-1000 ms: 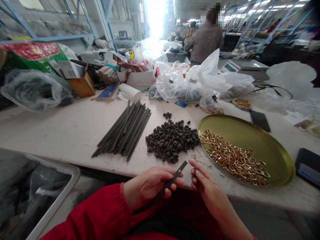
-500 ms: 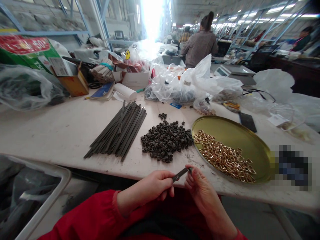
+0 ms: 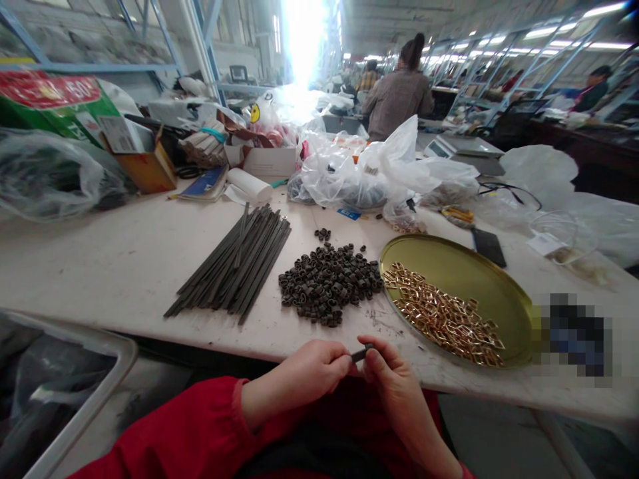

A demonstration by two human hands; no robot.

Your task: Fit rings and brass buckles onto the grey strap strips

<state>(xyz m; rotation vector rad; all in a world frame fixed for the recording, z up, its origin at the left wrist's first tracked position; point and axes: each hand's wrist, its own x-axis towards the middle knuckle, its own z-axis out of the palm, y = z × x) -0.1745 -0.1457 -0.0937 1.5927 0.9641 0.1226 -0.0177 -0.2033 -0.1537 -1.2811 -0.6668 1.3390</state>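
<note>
Between my two hands a short stretch of dark strip (image 3: 359,355) shows near the table's front edge. My left hand (image 3: 319,369) is closed on the strip. Fingers and thumb of my right hand (image 3: 392,372) pinch its other end, where a small dark loop seems to sit, too small to make out clearly. Beyond my hands lies a heap of small dark loops (image 3: 329,283). To its left is a bundle of long dark strips (image 3: 234,266). A round gold tray (image 3: 479,279) at the right holds gold metal buckles (image 3: 444,316).
Clear plastic bags (image 3: 359,173) crowd the table's back. A dark phone (image 3: 489,247) lies behind the tray. At the left are a green box (image 3: 44,106) and a notebook (image 3: 204,183). A bin (image 3: 120,362) stands lower left. A person (image 3: 399,96) is farther back.
My hands have come closer together, so less of the strip shows between them. The strip's end is now pinched by my right fingers. The view has shifted slightly.
</note>
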